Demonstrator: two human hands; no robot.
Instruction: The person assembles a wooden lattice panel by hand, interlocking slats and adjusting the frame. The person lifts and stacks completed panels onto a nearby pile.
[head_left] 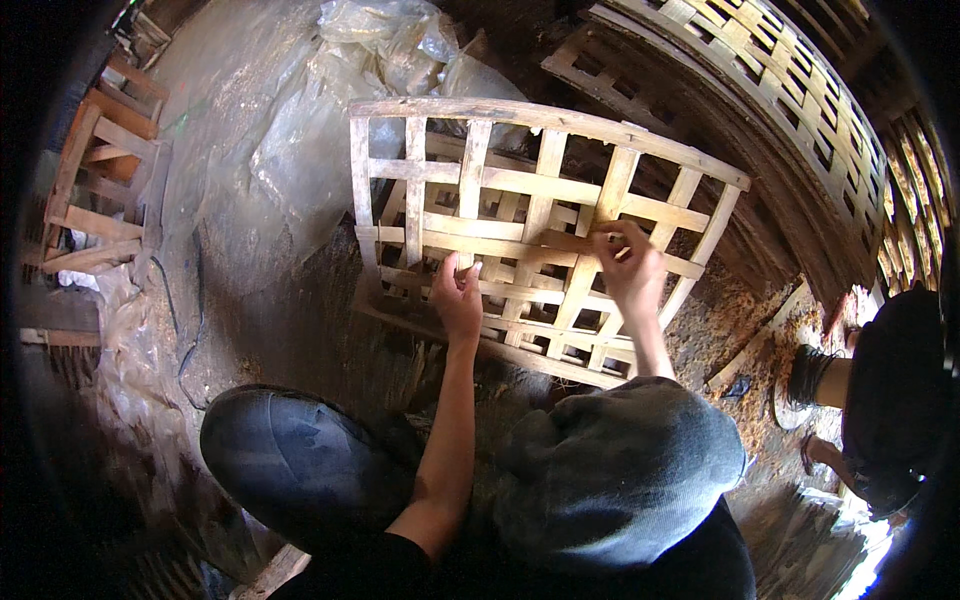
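Item 1: pale wooden lattice panel of flat crossed strips (490, 244), approx. rectangular w/ bowed top rail. Loc.: in front of your knees, centre of view, tilted, its R end lower than its L along the top edge. More strips show thru the gaps; can't tell if they're a 2nd panel.

Item 2: your L hand (457, 300), bare. Fingers curled in, thumb close to them, at the lower-L part of the panel. Can't tell if it grips a strip or only touches.

Item 3: your R hand (630, 262), bare, slightly blurred. Thumb & forefinger bent into a near ring, over the R half of the panel. Hold unclear.

Item 4: darker brown strip, short & blurred (566, 242), just L of the R fingertips, among the panel strips. Contact w/ fingers: can't tell.

Surroundings: crumpled clear plastic sheeting (300, 150), upper L, beyond panel; stack of wooden lattice panels (745, 140), upper R; brown slatted wooden frame (104, 224), far L; orange-brown wood shavings (725, 310) on ground, R; another person in dark clothing (895, 400), R edge.
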